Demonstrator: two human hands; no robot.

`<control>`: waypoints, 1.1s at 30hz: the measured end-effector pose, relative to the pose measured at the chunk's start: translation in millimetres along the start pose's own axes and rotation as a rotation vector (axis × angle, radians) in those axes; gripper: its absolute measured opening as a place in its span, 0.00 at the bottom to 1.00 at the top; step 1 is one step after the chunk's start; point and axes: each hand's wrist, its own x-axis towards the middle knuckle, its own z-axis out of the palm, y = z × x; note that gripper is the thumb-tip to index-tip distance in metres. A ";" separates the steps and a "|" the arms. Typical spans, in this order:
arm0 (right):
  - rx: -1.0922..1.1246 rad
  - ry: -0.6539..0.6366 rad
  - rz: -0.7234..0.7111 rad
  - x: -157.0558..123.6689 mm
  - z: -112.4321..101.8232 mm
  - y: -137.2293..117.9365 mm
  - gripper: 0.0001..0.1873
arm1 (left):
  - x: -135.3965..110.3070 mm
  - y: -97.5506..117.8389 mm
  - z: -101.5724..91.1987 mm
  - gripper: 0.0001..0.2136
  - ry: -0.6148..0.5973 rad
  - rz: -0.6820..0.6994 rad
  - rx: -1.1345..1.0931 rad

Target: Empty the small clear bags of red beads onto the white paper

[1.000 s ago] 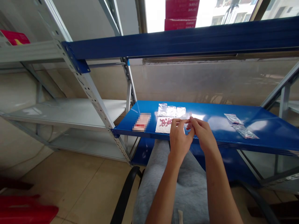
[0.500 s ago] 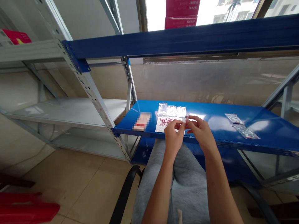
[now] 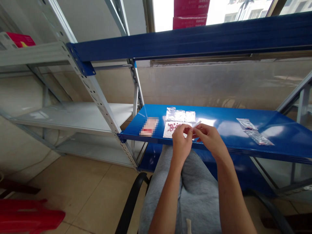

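Both hands are raised over the front edge of a blue steel shelf (image 3: 224, 122). My left hand (image 3: 181, 144) and my right hand (image 3: 211, 139) pinch a small transparent plastic bag (image 3: 197, 124) between their fingertips, seen nearly edge-on. Just behind my left hand lies a white paper sheet (image 3: 169, 130) scattered with several small red beads (image 3: 173, 126). Its right part is hidden by my fingers. Three transparent bags (image 3: 180, 115) lie in a row beyond the sheet.
A pixelated pinkish packet (image 3: 149, 126) lies left of the sheet. Two small plastic bags (image 3: 253, 131) lie at the shelf's right. White metal shelving (image 3: 73, 118) stands left, red objects (image 3: 29, 214) lie on the floor, and my grey-trousered lap (image 3: 200, 195) sits below.
My left hand has shifted slightly left and the small bag now shows narrower between my fingers. The whole view has tilted a little.
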 end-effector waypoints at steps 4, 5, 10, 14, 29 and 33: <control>-0.059 0.014 -0.037 -0.2 -2.0 -0.3 0.13 | -0.1 0.2 -1.3 0.04 -0.002 0.054 0.075; -0.077 0.014 -0.047 -0.3 -2.3 -0.4 0.13 | -0.1 0.8 -2.1 0.04 -0.006 0.071 0.100; -0.148 0.005 -0.128 -1.3 -2.7 -0.5 0.13 | -0.3 5.1 -5.7 0.06 -0.042 0.150 0.209; -0.223 0.018 -0.183 -1.0 -2.1 -0.2 0.13 | -1.2 5.9 -4.8 0.06 0.003 0.179 0.262; -0.622 0.294 -0.213 -3.3 7.9 -2.3 0.11 | 1.1 -5.5 -3.7 0.06 0.104 0.089 0.329; -0.637 0.283 -0.214 -4.6 8.4 -4.7 0.14 | 0.8 -2.8 -6.0 0.05 0.065 0.060 0.236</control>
